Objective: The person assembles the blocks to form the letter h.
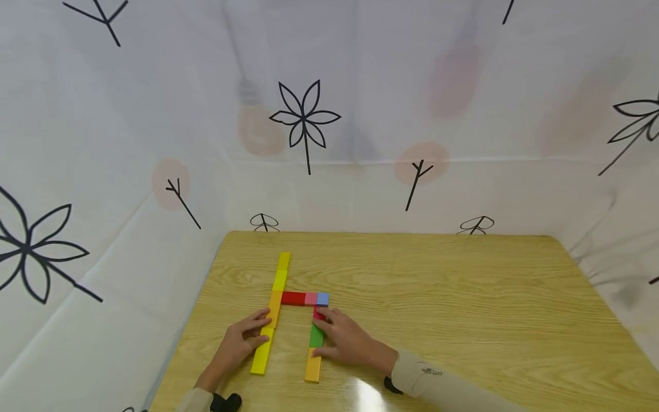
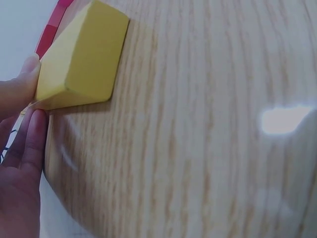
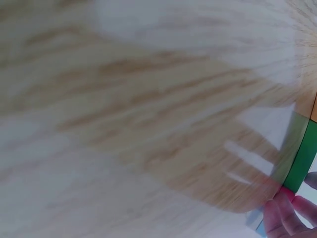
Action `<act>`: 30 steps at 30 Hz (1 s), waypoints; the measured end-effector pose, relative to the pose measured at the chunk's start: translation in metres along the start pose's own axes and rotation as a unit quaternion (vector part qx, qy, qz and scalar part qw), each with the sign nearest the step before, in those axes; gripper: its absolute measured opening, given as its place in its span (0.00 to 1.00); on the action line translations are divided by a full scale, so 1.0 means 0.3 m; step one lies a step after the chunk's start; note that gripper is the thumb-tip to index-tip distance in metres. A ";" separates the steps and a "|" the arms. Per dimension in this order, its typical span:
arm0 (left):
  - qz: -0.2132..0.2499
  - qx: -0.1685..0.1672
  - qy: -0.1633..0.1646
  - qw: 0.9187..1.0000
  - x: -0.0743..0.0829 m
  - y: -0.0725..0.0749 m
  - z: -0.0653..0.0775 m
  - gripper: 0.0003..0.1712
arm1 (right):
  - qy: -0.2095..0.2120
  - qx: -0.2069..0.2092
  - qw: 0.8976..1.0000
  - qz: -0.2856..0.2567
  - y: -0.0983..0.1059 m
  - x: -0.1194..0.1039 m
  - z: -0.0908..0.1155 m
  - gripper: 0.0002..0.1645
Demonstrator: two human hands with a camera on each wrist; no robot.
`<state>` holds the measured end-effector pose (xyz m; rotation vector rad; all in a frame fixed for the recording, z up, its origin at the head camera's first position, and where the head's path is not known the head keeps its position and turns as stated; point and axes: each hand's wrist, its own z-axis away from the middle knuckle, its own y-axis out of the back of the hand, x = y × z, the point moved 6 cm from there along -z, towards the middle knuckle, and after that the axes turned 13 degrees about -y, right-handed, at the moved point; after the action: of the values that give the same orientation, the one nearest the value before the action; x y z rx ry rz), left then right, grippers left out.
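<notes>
Flat coloured blocks form an h-like figure on the table. Its long left column has two yellow blocks at the far end, an orange block and a near yellow block. My left hand lies along this column's left side, fingertips at the orange block, thumb at the near yellow one. A red block, a pink block and a blue block run rightward. Below them stand magenta, green and light orange blocks. My right hand touches this short column from its right, fingertips over the magenta block.
The wood-grain table stretches far to the right of the blocks. A white cloth printed with flowers and twigs hangs behind it and along both sides. Light glares off the table's front.
</notes>
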<state>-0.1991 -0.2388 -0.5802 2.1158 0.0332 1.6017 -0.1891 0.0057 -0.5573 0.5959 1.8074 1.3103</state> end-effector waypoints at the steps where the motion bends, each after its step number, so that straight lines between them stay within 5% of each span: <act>1: 0.000 0.000 0.000 1.000 0.000 -0.001 -0.001 0.23 | 0.000 -0.001 1.000 0.001 0.001 0.001 0.001 0.43; 30: -0.008 0.001 -0.029 1.000 -0.001 0.002 0.000 0.23 | -0.034 -0.056 0.997 -0.046 0.006 0.036 0.007 0.44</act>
<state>-0.1994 -0.2395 -0.5803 2.1583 0.0322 1.5311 -0.1936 0.0158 -0.5597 0.4841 1.6743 1.3049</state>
